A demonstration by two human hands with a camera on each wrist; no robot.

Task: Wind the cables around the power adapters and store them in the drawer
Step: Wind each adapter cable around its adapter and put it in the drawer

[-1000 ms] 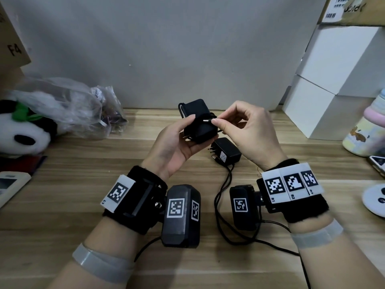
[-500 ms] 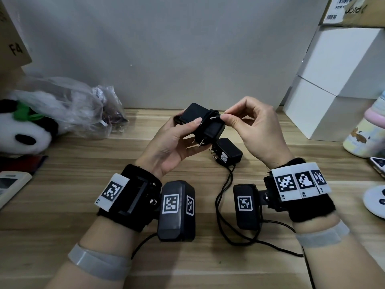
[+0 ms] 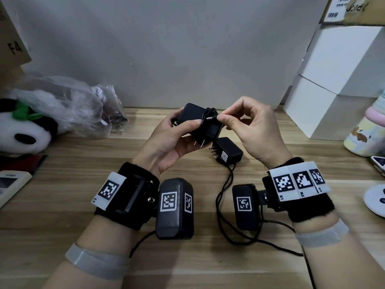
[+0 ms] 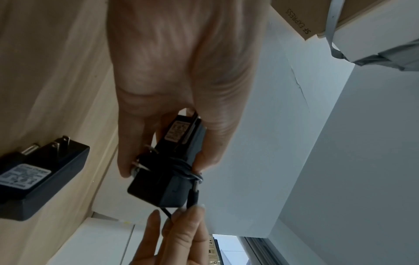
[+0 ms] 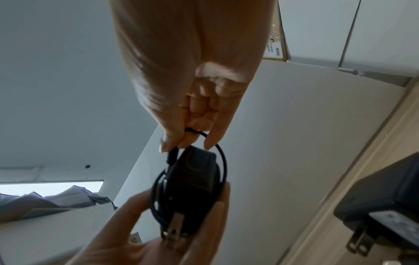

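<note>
Head view: my left hand [image 3: 166, 140] clamped round black boxy plastic power adapter [image 3: 200, 119], raised above wooden table [image 3: 73, 184]; my right hand [image 3: 250, 130] pinches thin black cable [image 3: 209, 113] end at adapter.

Left wrist view: cable plug [image 4: 193, 194] in right fingertips [image 4: 192, 213].

Right wrist view: second black adapter [image 5: 383, 202] lies on table, near held adapter.

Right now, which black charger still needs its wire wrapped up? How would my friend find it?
Look at the wooden table, just under the two hands. A black adapter lies flat there, label showing. Unlike the wrapped adapter held in the left hand, its cable trails loose toward the person.
</note>
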